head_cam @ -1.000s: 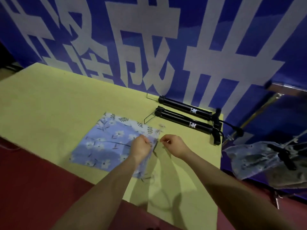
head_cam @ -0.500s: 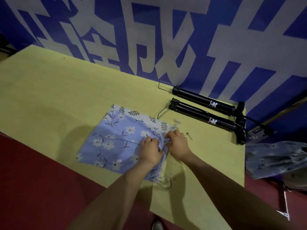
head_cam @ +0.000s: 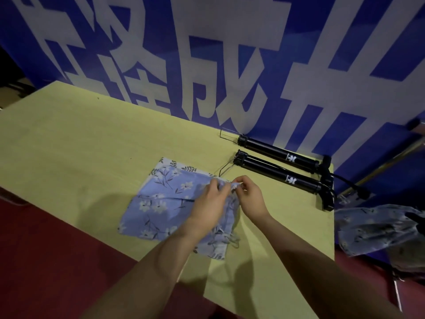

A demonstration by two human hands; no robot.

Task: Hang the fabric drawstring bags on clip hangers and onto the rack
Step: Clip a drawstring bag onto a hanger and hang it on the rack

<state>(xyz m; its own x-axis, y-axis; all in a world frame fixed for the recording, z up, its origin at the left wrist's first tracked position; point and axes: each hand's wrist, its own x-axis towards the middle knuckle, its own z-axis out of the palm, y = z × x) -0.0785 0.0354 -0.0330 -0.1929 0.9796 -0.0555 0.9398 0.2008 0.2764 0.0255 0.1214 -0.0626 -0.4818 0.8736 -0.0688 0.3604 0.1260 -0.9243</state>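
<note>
A blue floral drawstring bag (head_cam: pixel 165 203) lies flat on the worktop (head_cam: pixel 80 146), its top corner bunched up. Two black clip hangers (head_cam: pixel 280 173) lie side by side just beyond the bag.

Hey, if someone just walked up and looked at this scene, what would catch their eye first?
Probably the huge white characters on the blue banner filling the back wall. Next, the blue floral drawstring bag lying flat on the yellow table, with the left hand and right hand pinching its upper right corner. Two black clip hangers lie side by side just beyond, near the table's far right edge.
</note>
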